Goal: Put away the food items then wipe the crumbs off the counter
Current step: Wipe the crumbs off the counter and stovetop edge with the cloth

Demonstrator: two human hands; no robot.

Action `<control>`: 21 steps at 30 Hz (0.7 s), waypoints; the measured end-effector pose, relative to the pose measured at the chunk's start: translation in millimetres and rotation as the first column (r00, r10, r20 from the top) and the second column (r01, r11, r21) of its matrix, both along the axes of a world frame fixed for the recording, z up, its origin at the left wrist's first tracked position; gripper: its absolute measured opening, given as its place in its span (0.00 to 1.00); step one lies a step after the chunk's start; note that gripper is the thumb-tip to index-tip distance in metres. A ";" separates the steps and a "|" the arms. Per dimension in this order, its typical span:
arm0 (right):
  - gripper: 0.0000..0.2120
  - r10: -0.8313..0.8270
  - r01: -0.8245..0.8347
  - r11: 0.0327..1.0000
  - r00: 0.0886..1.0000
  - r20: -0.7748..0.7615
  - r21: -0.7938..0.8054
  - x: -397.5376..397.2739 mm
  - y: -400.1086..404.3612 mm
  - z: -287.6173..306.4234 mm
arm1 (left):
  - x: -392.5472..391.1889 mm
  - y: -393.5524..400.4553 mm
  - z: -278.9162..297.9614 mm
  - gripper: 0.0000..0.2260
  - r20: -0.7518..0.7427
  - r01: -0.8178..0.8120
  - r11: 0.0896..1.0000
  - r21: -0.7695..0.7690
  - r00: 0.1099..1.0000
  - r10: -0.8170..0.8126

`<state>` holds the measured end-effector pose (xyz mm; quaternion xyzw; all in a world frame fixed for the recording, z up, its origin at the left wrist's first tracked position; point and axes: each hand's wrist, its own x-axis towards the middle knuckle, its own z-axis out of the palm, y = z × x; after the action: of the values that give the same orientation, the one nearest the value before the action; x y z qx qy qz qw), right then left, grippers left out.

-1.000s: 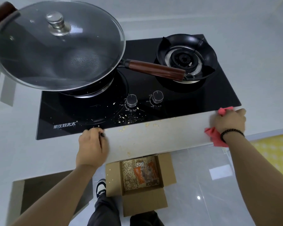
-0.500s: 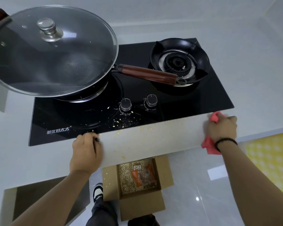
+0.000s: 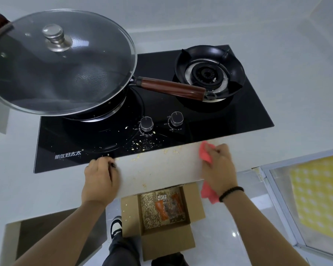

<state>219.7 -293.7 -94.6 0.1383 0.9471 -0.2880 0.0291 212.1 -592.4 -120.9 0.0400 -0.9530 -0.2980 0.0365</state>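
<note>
now the right grip [image 3: 218, 166] is pressing a pink cloth [image 3: 206, 153] flat on the bench [image 3: 161, 169], fingers curled over its bunched top. the cloth is looking soft, light and floppy, best held bunched under the palm. loose dry crumbs [image 3: 171, 151] are lying just left of it. the left grip [image 3: 100, 179], curled on the bench, is holding something small and dark i cannot make out.

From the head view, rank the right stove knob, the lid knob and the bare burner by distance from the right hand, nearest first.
1. Right stove knob, up-left of the right hand.
2. Bare burner, farther back on the stove's right.
3. Lid knob, far left atop the glass lid.
</note>
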 end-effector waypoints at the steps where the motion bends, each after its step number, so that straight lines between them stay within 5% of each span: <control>1: 0.17 -0.131 0.131 0.991 0.991 -0.008 -0.017 -2.2 14.0 -0.8 | -0.1 -1.0 -0.6 0.04 -0.003 0.006 1.000 0.001 1.000 -0.006; 3: 0.17 -0.322 0.322 0.946 0.947 0.002 0.029 -11.5 37.0 -5.1 | -1.1 -3.0 -3.4 0.06 -0.012 0.021 1.000 -0.010 1.000 -0.021; 6: 0.15 -0.358 0.348 0.924 0.933 0.041 0.157 -29.5 30.6 -13.0 | -2.3 -5.1 -7.0 0.08 -0.019 0.039 0.999 -0.024 0.999 -0.039; 15: 0.23 0.222 -0.219 0.970 0.975 -0.017 0.102 8.9 -37.2 -9.6 | -0.4 -4.2 -5.5 0.05 0.024 0.003 1.000 0.000 1.000 -0.003; 21: 0.16 -0.309 0.303 0.944 0.950 0.031 0.127 -12.3 15.9 -9.6 | -2.2 -5.6 -5.4 0.09 0.010 0.032 0.999 -0.010 0.999 -0.032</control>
<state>207.4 -277.8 -104.2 0.2924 0.9288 -0.2276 -0.0004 209.9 -597.9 -126.4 0.0260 -0.9553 -0.2934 0.0270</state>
